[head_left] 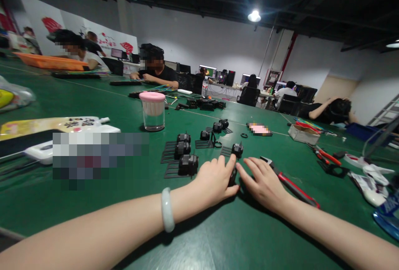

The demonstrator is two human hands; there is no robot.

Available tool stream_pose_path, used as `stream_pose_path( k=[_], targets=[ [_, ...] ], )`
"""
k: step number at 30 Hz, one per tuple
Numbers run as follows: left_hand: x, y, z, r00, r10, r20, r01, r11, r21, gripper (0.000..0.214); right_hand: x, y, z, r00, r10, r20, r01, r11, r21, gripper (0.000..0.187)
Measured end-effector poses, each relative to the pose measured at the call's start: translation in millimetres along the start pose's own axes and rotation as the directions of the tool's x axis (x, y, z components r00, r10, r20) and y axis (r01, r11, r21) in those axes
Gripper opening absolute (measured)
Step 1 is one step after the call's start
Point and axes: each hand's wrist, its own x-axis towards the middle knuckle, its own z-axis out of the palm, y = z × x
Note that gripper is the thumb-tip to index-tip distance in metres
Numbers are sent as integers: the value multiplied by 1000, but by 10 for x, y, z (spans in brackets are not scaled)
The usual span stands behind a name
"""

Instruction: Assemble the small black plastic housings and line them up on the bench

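My left hand (215, 176), with a pale bangle (168, 209) at the wrist, has thumb and fingers around a small black plastic part (232, 177) low over the green table (205, 241). The hand covers most of that part. Close on its right, my right hand (263, 183) lies with fingers stretched out, fingertips beside the same part; whether they touch it I cannot tell. Just beyond the fingers sits another black part (237, 149) with a slatted plate. Several similar parts, among them one black slatted-plate piece (188, 164), stand left of my left hand.
A tool with red-and-black handle (297, 190) lies right of my right hand. Farther off are a pink-lidded cup (152, 112), black rings (244, 135), a small box (303, 133) and red-handled pliers (328, 156). Co-workers sit across the table, one person (158, 70) handling something.
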Motion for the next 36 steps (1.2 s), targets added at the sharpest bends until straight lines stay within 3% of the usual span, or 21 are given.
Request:
stream_pose_path(
  k=[3, 6, 8, 15, 25, 31, 36],
  targets=[
    [-52, 53, -21, 997, -41, 68, 38, 998, 55, 63, -4, -49, -56, 970, -235, -61, 240, 967, 87, 33],
    [-58, 63, -10, 993, -65, 94, 57, 995, 78, 42, -3, -45, -69, 948, -311, -62, 317, 939, 131, 31],
    [-39, 41, 29, 996, -48, 70, 43, 997, 65, 32, 3, -32, -58, 954, -294, -52, 298, 941, 161, 32],
    [94, -129, 232, 996, 92, 13, -90, 987, -134, 29, 6, -25, -11, 981, -188, -45, 194, 957, 217, 36],
    [180, -215, 286, 988, 145, -49, -153, 945, -288, 35, 5, -14, 47, 997, -12, 76, -5, 975, 221, 50],
    [185, -229, 301, 986, 146, -83, -162, 957, -241, 46, -6, -21, 59, 993, 38, 116, -62, 975, 212, 51],
    [164, -233, 325, 996, 21, -81, -28, 995, -93, 42, -7, -9, 62, 981, 122, 148, -152, 966, 207, 52]
  ],
)
